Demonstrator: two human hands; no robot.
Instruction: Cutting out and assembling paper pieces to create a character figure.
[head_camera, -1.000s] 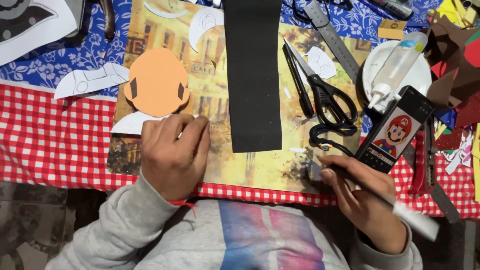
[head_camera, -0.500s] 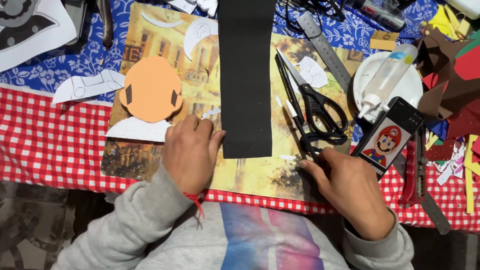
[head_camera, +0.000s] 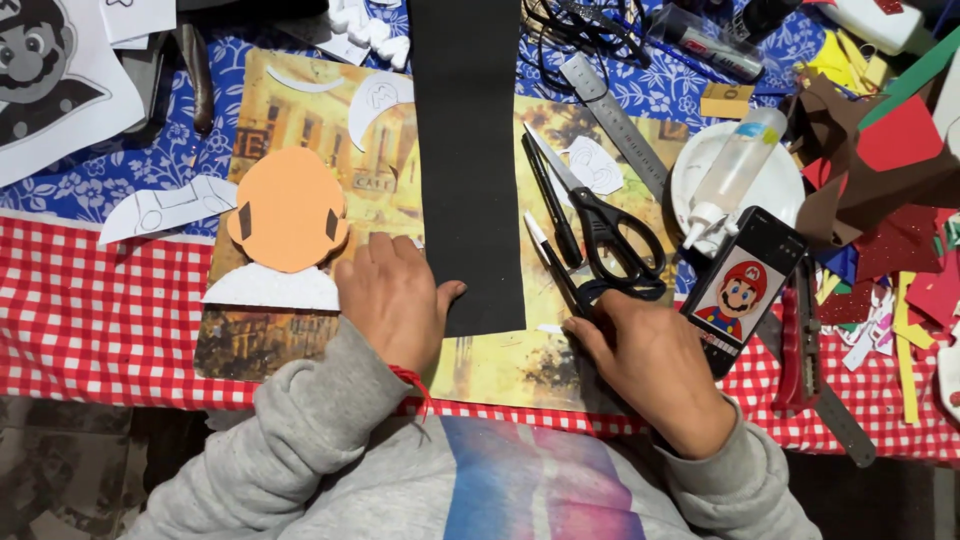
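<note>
The right hand, having set down its white tool, now lies loosely curled and empty by the black-handled scissors. The left hand rests flat at nine o'clock of the long black foam strip, thumb touching its edge.

Matt black foam sheet; steel ruler

The black foam strip runs off the top edge; its upper end is out of view. The left hand covers the strip's lower left corner and part of the white glitter piece. The right hand hides the lower end of the pen (its fingers curl under, so the grip cannot be judged). The phone has its lower corner behind that hand. Both forearms leave the frame at the bottom.
</note>
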